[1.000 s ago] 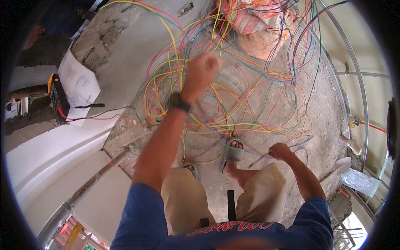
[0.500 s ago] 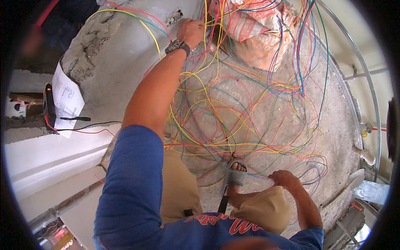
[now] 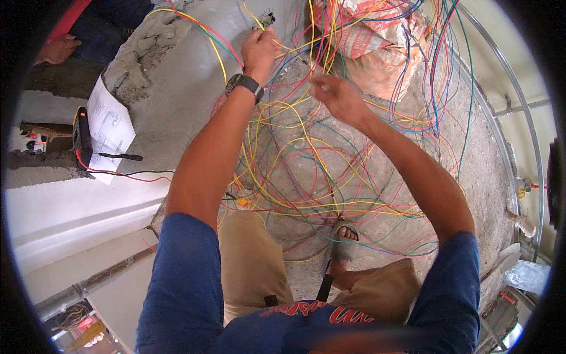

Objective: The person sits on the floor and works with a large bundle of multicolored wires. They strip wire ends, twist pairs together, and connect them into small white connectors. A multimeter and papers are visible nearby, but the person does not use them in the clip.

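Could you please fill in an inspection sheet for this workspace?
Surface: rough grey floor.
Things: wires, yellow, red, green and blue, in tangled loops on the floor.
Clutter: crumpled bag with wires crossing its upper part.
Hands: left hand at a yellow wire beside a hole; right hand by the wires, fingers bent; neither grip is clear.
Cables: red and black leads running from a meter.
Surroundings: paper beside the meter; another person's hand at top left.
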The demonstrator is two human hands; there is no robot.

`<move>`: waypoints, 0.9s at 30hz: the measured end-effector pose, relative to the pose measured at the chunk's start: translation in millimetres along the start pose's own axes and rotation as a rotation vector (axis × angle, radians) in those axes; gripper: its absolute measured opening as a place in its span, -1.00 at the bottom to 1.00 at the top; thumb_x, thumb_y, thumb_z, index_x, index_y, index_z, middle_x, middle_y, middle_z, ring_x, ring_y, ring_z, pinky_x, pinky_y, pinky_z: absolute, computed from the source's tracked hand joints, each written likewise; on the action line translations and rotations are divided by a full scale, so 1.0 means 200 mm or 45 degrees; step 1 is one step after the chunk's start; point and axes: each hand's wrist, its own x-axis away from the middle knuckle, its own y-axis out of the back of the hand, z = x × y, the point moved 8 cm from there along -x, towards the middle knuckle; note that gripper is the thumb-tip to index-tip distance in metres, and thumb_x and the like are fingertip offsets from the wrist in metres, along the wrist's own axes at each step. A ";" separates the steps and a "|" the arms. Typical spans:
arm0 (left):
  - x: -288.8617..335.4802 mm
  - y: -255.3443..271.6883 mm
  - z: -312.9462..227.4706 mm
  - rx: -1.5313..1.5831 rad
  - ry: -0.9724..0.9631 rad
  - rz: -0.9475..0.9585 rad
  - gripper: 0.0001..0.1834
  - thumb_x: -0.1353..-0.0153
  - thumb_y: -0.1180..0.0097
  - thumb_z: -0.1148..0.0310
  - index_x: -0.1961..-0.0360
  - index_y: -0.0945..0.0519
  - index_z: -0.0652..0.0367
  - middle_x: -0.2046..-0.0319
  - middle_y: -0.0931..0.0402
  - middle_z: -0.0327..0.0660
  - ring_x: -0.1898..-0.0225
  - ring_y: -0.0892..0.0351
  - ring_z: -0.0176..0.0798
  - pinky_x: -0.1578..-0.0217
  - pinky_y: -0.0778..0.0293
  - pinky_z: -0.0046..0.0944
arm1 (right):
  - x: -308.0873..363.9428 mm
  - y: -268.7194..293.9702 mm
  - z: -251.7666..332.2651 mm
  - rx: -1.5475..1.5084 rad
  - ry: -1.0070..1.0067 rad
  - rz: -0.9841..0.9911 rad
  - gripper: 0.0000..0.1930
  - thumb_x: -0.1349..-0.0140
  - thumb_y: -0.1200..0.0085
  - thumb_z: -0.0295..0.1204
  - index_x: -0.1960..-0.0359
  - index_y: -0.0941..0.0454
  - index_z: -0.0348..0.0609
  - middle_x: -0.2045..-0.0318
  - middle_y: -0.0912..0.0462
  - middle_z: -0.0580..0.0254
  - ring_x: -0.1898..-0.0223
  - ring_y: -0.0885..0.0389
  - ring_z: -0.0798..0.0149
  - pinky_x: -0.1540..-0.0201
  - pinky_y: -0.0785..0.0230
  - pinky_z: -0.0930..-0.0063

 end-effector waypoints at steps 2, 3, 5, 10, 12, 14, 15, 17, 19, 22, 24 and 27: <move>0.09 -0.01 -0.05 -0.021 -0.058 -0.018 -0.66 -0.43 -0.09 0.22 0.31 -0.61 0.34 0.44 -0.62 -0.17 0.46 -0.58 -0.33 0.38 -0.54 -0.30 | -0.19 -0.02 -0.01 0.038 0.035 -0.193 -0.56 -0.38 -0.09 -0.21 -0.11 -0.54 -0.34 0.29 -0.67 0.03 0.28 -0.68 0.15 0.15 -0.49 0.29; 0.14 0.01 -0.07 -0.062 -0.077 -0.042 -0.66 -0.43 -0.10 0.21 0.31 -0.60 0.34 0.44 -0.62 -0.18 0.47 -0.57 -0.35 0.38 -0.54 -0.31 | -0.28 -0.03 -0.05 0.006 -0.062 -0.267 -0.55 -0.37 -0.10 -0.24 -0.14 -0.52 -0.34 0.27 -0.67 0.03 0.28 -0.68 0.18 0.15 -0.50 0.31; 0.24 0.01 -0.12 -0.057 -0.123 -0.001 -0.67 -0.43 -0.11 0.20 0.29 -0.61 0.31 0.40 -0.62 -0.20 0.39 -0.59 -0.35 0.33 -0.56 -0.32 | -0.35 -0.07 -0.15 -0.258 -0.261 -0.318 -0.52 -0.33 -0.12 -0.30 -0.20 -0.47 -0.34 0.24 -0.68 0.05 0.26 -0.69 0.20 0.15 -0.51 0.32; 0.48 0.01 -0.23 -0.533 -0.359 0.045 -0.69 -0.42 -0.13 0.19 0.21 -0.64 0.29 0.38 -0.61 -0.27 0.34 -0.55 -0.37 0.27 -0.52 -0.27 | -0.39 -0.21 -0.23 -0.291 -0.241 -0.243 -0.39 -0.19 -0.25 -0.30 -0.29 -0.45 -0.17 0.08 -0.73 -0.02 0.08 -0.71 -0.05 -0.04 -0.52 0.15; 0.64 0.01 -0.24 -0.561 -0.485 0.079 -0.71 -0.43 -0.12 0.22 0.17 -0.65 0.28 0.34 -0.63 -0.28 0.32 -0.56 -0.36 0.23 -0.52 -0.27 | -0.29 -0.28 -0.21 0.103 -0.034 -0.282 -0.50 -0.19 -0.23 -0.29 -0.20 -0.56 -0.05 0.05 -0.70 0.01 0.05 -0.69 0.00 -0.08 -0.51 0.15; 0.72 0.04 -0.23 -0.439 -0.499 0.050 -0.72 -0.45 -0.10 0.24 0.15 -0.65 0.28 0.30 -0.65 -0.26 0.29 -0.59 -0.34 0.19 -0.53 -0.27 | -0.13 -0.36 -0.22 0.282 0.202 -0.180 -0.60 -0.22 -0.19 -0.29 -0.10 -0.61 -0.07 0.07 -0.70 0.02 0.01 -0.66 -0.01 -0.09 -0.50 0.14; 0.75 0.08 -0.20 -0.319 -0.424 0.008 -0.72 -0.45 -0.09 0.26 0.15 -0.65 0.29 0.27 -0.66 -0.24 0.26 -0.61 -0.33 0.18 -0.54 -0.28 | -0.02 -0.44 -0.23 0.364 0.300 -0.109 -0.64 -0.24 -0.18 -0.29 -0.05 -0.63 -0.07 0.09 -0.69 0.02 -0.01 -0.65 -0.02 -0.09 -0.50 0.13; 0.77 0.14 -0.19 -0.177 -0.335 -0.041 -0.72 -0.46 -0.07 0.27 0.15 -0.65 0.31 0.22 -0.67 -0.19 0.21 -0.65 -0.30 0.15 -0.56 -0.28 | 0.10 -0.41 -0.42 0.259 0.109 -0.144 -0.75 -0.27 -0.12 -0.30 0.08 -0.66 -0.10 0.11 -0.66 0.00 0.02 -0.62 -0.08 -0.07 -0.50 0.08; 0.73 0.17 -0.22 -0.121 -0.311 -0.050 -0.71 -0.47 -0.06 0.27 0.14 -0.64 0.33 0.17 -0.68 -0.14 0.16 -0.67 -0.28 0.13 -0.58 -0.28 | 0.16 -0.30 -0.66 0.286 -0.195 -0.268 -0.74 -0.26 -0.12 -0.31 0.08 -0.64 -0.13 0.11 -0.64 -0.03 0.04 -0.61 -0.13 -0.05 -0.49 0.06; 0.63 0.16 -0.27 -0.069 -0.265 -0.011 -0.69 -0.48 -0.05 0.26 0.10 -0.62 0.35 0.17 -0.68 -0.11 0.12 -0.68 -0.26 0.12 -0.61 -0.27 | 0.13 -0.06 -0.76 0.550 -0.005 -0.635 -0.68 -0.23 -0.16 -0.29 0.05 -0.61 -0.18 0.09 -0.63 -0.11 0.06 -0.60 -0.21 -0.03 -0.49 0.03; 0.58 0.16 -0.30 0.030 -0.205 0.005 -0.68 -0.48 -0.05 0.25 0.07 -0.60 0.35 0.16 -0.68 -0.12 0.12 -0.68 -0.25 0.11 -0.62 -0.26 | 0.09 0.04 -0.79 0.754 0.152 -0.785 -0.62 -0.19 -0.20 -0.26 0.02 -0.60 -0.20 0.06 -0.63 -0.15 0.03 -0.60 -0.24 -0.03 -0.49 0.00; 0.56 0.17 -0.30 0.050 -0.165 -0.006 -0.68 -0.47 -0.07 0.24 0.05 -0.59 0.34 0.14 -0.67 -0.11 0.10 -0.69 -0.23 0.11 -0.62 -0.25 | -0.05 -0.12 -1.00 1.022 -0.189 -0.109 -0.56 -0.20 -0.21 -0.17 -0.02 -0.60 -0.19 -0.03 -0.62 -0.17 -0.02 -0.60 -0.21 -0.06 -0.48 0.00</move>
